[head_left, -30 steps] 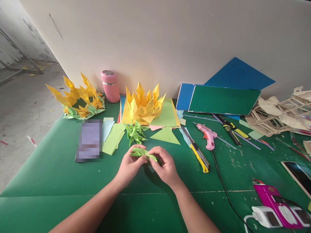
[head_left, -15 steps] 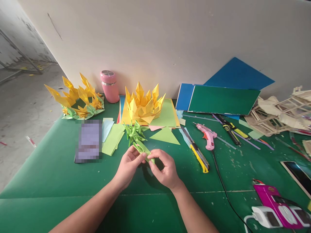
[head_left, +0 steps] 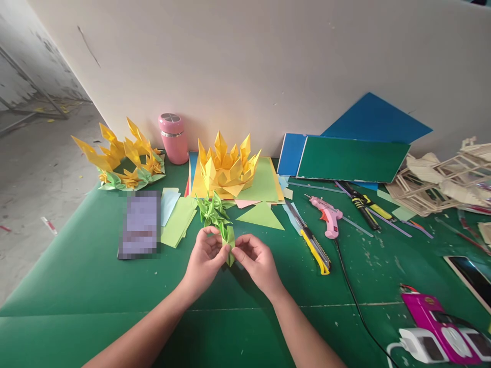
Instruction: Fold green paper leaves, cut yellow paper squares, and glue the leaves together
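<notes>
Between my two hands is a folded piece of light green paper (head_left: 228,239), standing roughly upright with its narrow end pointing toward me. My left hand (head_left: 207,256) pinches its left side with thumb and fingers. On the right side, my right hand (head_left: 256,259) grips it the same way, the two thumbs close together at its middle. Just beyond lies a cluster of green folded paper flowers (head_left: 212,209). Behind that, a yellow folded paper crown (head_left: 229,171) rests on sheets of coloured paper (head_left: 264,179).
Left: a second paper crown (head_left: 130,176), a pink flask (head_left: 174,140), a blurred-out flat object (head_left: 140,225) and green paper slips (head_left: 178,225). Right: a yellow utility knife (head_left: 315,251), a pink glue gun (head_left: 328,215) with its cord, a power strip (head_left: 433,327) and a wooden stick model (head_left: 425,186).
The folded green paper has turned from a slant to nearly upright between my hands. My right hand has shifted slightly left. The things on the table stay where they were.
</notes>
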{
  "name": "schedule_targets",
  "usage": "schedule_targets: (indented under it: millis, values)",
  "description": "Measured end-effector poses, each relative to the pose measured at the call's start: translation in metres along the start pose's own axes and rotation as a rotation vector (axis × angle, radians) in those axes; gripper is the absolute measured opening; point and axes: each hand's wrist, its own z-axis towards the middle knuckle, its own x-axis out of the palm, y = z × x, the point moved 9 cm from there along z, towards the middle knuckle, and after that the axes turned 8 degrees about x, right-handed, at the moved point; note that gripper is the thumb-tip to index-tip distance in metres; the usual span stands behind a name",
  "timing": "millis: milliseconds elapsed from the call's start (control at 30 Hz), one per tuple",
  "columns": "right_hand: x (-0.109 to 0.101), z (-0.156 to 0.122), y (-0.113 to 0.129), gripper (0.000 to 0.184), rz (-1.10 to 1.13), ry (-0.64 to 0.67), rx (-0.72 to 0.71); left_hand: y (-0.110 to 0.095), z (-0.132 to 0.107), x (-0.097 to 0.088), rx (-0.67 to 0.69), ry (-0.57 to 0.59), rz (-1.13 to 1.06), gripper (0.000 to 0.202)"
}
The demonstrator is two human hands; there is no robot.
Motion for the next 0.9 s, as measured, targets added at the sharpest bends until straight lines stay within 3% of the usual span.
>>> schedule_targets:
  millis: [100, 367, 567, 667, 733, 900]
  values:
    - [0.004, 0.000, 0.000, 0.029, -0.066, 0.039, 0.014, 0.000, 0.000, 0.001, -0.002, -0.007, -0.033, 0.044]
    - [0.007, -0.007, 0.020, 0.024, -0.314, -0.032, -0.193, 0.010, -0.003, -0.002, -0.099, -0.038, -0.063, 0.045]
    - [-0.002, -0.005, 0.014, 0.012, -0.119, -0.039, -0.188, 0.004, 0.000, -0.004, -0.064, -0.030, 0.020, 0.040]
    - [-0.012, -0.007, 0.020, 0.029, -0.098, -0.093, -0.265, 0.005, 0.000, -0.001, -0.033, 0.018, 0.080, 0.035]
    - [-0.010, -0.009, 0.027, 0.033, -0.143, -0.056, -0.328, 0.008, 0.000, 0.002, -0.025, 0.069, 0.097, 0.031]
    - [-0.008, -0.007, 0.028, 0.017, -0.127, -0.006, -0.310, 0.009, -0.001, 0.010, -0.002, 0.160, 0.128, 0.023]
